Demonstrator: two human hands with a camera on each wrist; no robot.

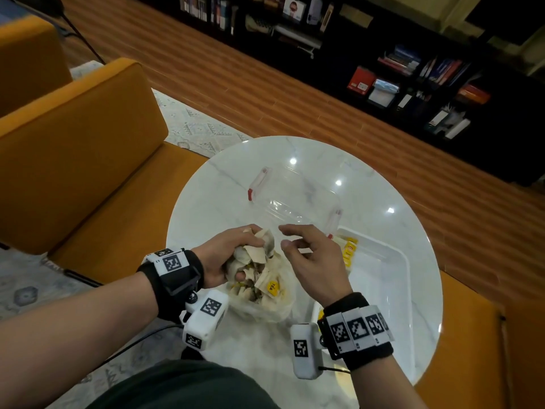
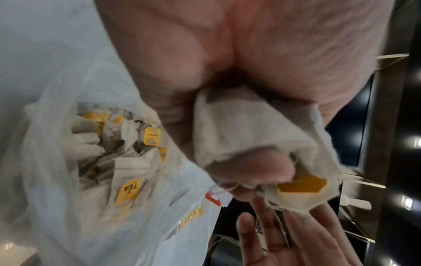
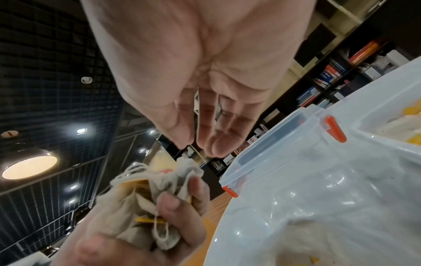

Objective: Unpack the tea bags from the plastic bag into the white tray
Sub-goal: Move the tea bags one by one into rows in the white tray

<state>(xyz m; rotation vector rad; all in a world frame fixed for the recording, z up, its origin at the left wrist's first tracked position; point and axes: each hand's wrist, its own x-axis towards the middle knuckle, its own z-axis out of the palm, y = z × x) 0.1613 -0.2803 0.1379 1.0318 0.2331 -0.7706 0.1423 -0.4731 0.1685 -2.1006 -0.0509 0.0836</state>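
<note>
- Plastic bag (image 1: 265, 302) slumps at the worktop's (image 1: 206, 202) near edge, mouth open, tea bags (image 1: 259, 286) with yellow tags inside.
- Left grip (image 1: 227, 255) is closed on a crumpled bunch of tea bags (image 1: 256, 249) above the bag, likely for transfer.
- Right grip (image 1: 309, 258) hovers beside it, fingers loose, holding nothing.
- White tray (image 1: 404, 261) at the right edge holds some tea bags.
- Clear lidded container (image 1: 295, 196) lies beyond.
</note>
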